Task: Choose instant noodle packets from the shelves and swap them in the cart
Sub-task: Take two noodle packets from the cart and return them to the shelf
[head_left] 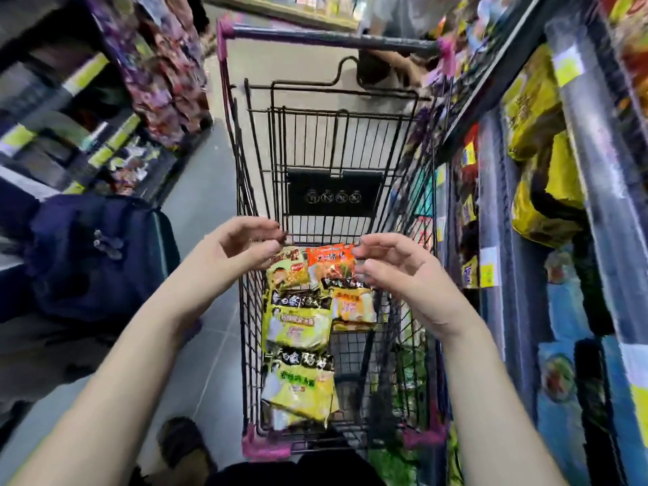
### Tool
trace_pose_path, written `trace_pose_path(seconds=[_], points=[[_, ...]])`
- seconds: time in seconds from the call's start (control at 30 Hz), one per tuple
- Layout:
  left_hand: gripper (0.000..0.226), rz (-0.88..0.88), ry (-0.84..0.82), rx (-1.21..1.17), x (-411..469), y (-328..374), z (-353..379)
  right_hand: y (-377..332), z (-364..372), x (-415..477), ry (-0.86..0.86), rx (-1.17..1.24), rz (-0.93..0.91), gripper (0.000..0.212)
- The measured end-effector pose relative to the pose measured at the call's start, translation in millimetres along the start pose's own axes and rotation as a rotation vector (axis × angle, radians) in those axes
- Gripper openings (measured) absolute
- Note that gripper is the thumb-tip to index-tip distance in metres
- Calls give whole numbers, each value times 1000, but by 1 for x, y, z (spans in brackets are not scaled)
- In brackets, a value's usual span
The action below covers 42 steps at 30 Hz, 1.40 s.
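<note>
- The left grip [242, 245] is being held over the left side of the cart [335, 192], fingers loosely curled, with a gap left between thumb and fingertips; nothing is being clasped in it.
- The right grip [403, 275] is being held opposite it, over the cart's right side, fingers likewise half curled and spread; nothing is being held in it either.
- The two grips are being kept apart, with the orange noodle packet [331, 263] seen between them, down inside the cart.
- Whether any fingertip is touching a packet cannot be told, as the fingertips are being seen against the packets' top edges.
- The other noodle packets are being carried on the cart floor: a red-and-yellow packet [287, 271] just beside the orange one, a pale orange packet [354, 306] below it, and yellow-green packets [298, 327] overlapping in a row along the left wall towards the near end.
- The cart is being flanked by the right shelves [519, 54], where large yellow multipacks [536, 110] are being stocked, and by the left shelves [87, 110], where purple packets [164, 64] are being displayed.
- A dark blue backpack [94, 254] is being seen to the cart's left.
- The far handle bar [333, 38] is being touched by another person's hand [403, 63].
</note>
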State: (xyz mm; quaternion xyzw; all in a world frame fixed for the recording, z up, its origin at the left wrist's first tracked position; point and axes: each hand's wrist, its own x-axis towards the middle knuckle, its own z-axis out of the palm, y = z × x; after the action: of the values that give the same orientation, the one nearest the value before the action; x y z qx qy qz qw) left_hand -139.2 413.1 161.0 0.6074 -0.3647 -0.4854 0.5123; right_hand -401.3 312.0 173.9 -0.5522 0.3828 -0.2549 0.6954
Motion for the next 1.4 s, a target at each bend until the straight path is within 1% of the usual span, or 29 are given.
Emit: trace_pose_path(seconds=[0.1, 0.2, 0.3, 0.4, 0.5, 0.57, 0.63, 0.73, 0.8, 0.93, 1.03, 1.07, 1.17, 1.27, 1.4], points=[[49, -78, 70, -36, 25, -15, 1, 8, -11, 44, -38, -33, 52, 35], [47, -140, 142, -42, 53, -32, 3, 14, -22, 81, -82, -66, 95, 41], [43, -184, 142, -54, 81, -50, 6, 25, -34, 110, -104, -73, 126, 41], [40, -235, 139, -14, 108, -72, 8, 46, -44, 135, -99, -78, 160, 40], [36, -279, 172, -5, 131, -100, 9, 73, -52, 155, -101, -84, 195, 40], [38, -319, 201, 10, 144, -121, 12, 93, -59, 167, -97, -80, 211, 40], [40, -372, 258, 68, 159, -148, 18, 117, -68, 182, -85, -77, 230, 39], [51, -448, 345, 177, 181, -188, 27, 150, -82, 201, -57, -90, 251, 41], [55, -510, 368, 274, 196, -216, 31, 172, -91, 212, -24, -86, 274, 43], [71, -621, 406, 388, 224, -271, 32, 212, -107, 231, 28, -63, 327, 49], [68, -701, 450, 474, 238, -298, 39, 234, -116, 240, 45, -39, 367, 45], [69, -728, 452, 520, 242, -305, 41, 241, -119, 243, 51, -35, 377, 43], [83, -797, 439, 666, 253, -326, 45, 258, -126, 248, 77, -20, 402, 39], [82, -819, 419, 719, 258, -342, 47, 270, -130, 250, 111, -13, 422, 40], [80, -804, 382, 781, 262, -354, 48, 278, -130, 253, 161, 8, 435, 41]])
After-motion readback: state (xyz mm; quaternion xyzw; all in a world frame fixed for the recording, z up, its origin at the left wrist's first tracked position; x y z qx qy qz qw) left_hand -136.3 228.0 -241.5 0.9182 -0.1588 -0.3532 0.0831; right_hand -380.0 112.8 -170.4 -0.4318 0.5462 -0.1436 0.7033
